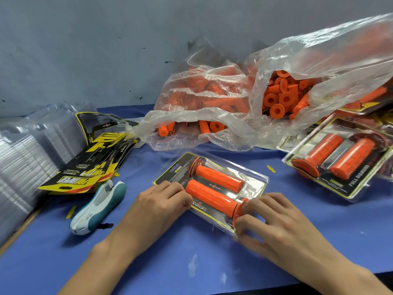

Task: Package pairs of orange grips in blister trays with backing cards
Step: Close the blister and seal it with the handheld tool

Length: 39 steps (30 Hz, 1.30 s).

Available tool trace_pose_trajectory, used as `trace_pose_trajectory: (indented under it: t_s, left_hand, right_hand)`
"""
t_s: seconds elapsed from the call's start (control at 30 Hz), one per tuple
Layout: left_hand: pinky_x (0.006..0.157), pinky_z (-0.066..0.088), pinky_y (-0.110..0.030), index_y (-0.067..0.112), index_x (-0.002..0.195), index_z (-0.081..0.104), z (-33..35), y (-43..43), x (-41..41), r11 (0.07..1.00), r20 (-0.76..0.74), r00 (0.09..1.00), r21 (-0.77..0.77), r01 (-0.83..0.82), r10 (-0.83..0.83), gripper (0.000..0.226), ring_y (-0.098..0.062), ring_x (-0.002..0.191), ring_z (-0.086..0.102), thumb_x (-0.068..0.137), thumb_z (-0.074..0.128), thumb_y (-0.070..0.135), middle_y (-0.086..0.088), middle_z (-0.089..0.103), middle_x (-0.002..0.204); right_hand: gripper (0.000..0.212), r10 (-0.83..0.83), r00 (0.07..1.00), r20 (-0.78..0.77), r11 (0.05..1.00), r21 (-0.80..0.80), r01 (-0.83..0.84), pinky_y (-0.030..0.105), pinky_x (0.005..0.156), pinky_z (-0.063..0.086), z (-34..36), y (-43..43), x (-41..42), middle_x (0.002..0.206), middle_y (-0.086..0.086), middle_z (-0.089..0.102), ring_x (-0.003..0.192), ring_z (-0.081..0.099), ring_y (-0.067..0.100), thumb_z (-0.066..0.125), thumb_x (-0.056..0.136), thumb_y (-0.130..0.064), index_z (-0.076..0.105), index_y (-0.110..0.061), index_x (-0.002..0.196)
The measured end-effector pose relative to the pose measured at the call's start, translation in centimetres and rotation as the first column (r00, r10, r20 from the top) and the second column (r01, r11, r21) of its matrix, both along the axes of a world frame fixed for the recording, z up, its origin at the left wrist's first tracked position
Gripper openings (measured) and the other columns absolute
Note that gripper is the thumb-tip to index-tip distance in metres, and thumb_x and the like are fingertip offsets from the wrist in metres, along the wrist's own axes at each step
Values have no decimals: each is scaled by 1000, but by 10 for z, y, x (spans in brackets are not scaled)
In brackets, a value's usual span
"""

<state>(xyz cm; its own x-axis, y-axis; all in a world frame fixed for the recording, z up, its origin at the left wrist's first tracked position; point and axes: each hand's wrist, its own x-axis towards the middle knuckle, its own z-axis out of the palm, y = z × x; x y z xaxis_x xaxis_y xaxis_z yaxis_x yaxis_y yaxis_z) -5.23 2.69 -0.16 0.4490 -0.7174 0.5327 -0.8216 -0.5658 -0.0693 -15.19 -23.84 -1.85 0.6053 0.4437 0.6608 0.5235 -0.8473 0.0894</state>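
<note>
A clear blister tray (253, 184) with a black and yellow backing card lies on the blue table in front of me, holding two orange grips (219, 177) side by side. My left hand (157, 205) presses on the tray's left end, fingertips at the near grip's (212, 199) left end. My right hand (274, 222) presses on the tray's near right corner, fingers touching the flanged end of the near grip. Both hands lie flat with fingers slightly bent.
Clear plastic bags (297, 81) full of loose orange grips sit at the back. Finished packs (340, 162) lie at right. Backing cards (91, 165) are piled at left beside stacked empty blister trays (27, 150). A white and teal stapler (97, 207) lies near my left hand.
</note>
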Motion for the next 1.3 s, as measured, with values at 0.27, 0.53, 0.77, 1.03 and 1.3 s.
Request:
trace_pose_trajectory:
  t_s: [0.27,0.53,0.77,1.03,1.3]
  left_hand:
    - [73,47,-30,20,89,67,4,-3,-4,999,-47,999,-42,2,-4,18,-20,81,59,97,53,29,7,61,90]
    - [83,39,-34,25,85,67,4,44,33,969,0,969,-37,-246,246,19,-22,94,58,91,52,35,13,65,88]
    - [87,41,-34,20,97,69,3,15,14,980,30,981,-56,-191,193,15,-23,97,61,88,62,30,4,66,96]
    - [74,47,-32,23,93,67,-6,-37,-18,998,101,994,-55,41,-36,4,-19,79,55,93,68,18,5,59,88]
    - [66,50,-36,22,87,70,0,-41,-18,996,72,996,-81,49,-43,17,-21,74,58,97,57,27,6,61,84]
  right_hand:
    - [20,-45,999,4,998,48,45,31,71,46,2,3,0,81,-6,57,70,52,18,56,94,-32,59,-22,77]
    - [19,-5,996,-95,998,59,10,30,75,46,1,-6,4,86,-11,55,76,55,16,52,97,-40,52,-27,83]
    - [18,-21,992,-125,997,73,31,25,76,41,2,-4,8,91,-12,52,80,49,13,47,98,-42,49,-28,86]
    - [21,-42,992,-122,997,54,49,32,75,45,5,0,8,89,-8,56,79,54,17,49,96,-39,57,-25,83]
    - [9,-137,989,-55,976,161,144,31,78,45,-2,11,11,109,-2,58,87,53,16,65,88,-37,67,-32,94]
